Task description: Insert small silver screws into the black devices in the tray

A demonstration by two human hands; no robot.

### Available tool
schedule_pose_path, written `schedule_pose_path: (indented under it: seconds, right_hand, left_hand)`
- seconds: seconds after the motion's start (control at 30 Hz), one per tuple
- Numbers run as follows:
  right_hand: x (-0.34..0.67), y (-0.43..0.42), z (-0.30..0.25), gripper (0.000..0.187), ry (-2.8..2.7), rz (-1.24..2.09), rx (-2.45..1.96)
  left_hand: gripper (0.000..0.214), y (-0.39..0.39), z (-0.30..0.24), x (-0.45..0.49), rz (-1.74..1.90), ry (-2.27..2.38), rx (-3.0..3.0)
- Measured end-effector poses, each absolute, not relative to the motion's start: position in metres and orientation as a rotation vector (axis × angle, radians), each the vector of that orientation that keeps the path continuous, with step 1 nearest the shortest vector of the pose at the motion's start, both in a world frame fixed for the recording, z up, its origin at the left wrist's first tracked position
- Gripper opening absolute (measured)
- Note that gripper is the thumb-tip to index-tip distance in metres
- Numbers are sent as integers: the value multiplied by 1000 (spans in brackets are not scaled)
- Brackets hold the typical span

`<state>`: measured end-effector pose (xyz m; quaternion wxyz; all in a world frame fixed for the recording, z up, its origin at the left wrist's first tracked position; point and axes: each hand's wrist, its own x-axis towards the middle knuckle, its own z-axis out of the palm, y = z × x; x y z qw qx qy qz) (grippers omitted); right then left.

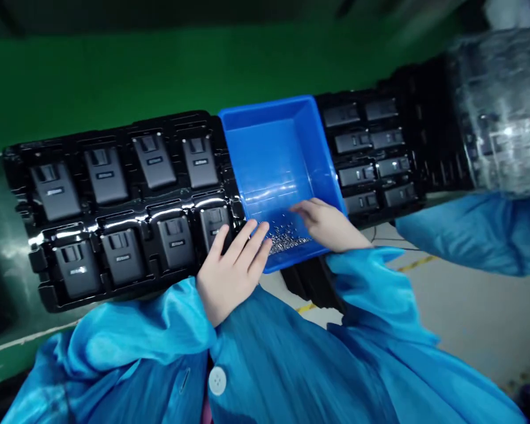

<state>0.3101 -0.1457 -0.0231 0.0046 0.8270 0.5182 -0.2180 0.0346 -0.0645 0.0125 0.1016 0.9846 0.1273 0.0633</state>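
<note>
A blue plastic bin [274, 141] stands between two black trays, with a heap of small silvery parts [287, 238] at its near end. My left hand [232, 268] lies with fingers stretched over the bin's near left corner and the edge of the left tray. My right hand [327, 224] reaches into the bin, its fingers bent down onto the silvery parts; whether it holds any is hidden. Both arms wear blue sleeves.
The left black tray [22, 171] holds two rows of dark moulded units. A second black tray [417, 135] with similar units lies right of the bin. Clear plastic wrap [499, 106] is at the far right. Another blue sleeve [477, 229] is at right. Green surface behind.
</note>
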Motion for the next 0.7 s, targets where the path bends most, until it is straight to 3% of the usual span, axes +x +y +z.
schedule_pose_path:
  seconds: [0.2,0.7]
  right_hand:
    - [282,-173,-41,35,1450,-767,2501]
    - [238,-148,-49,22,1778,-1510,2349]
  left_hand:
    - [35,-83,-8,64,144,367,2927]
    - [22,-77,-12,69,234,383,2942]
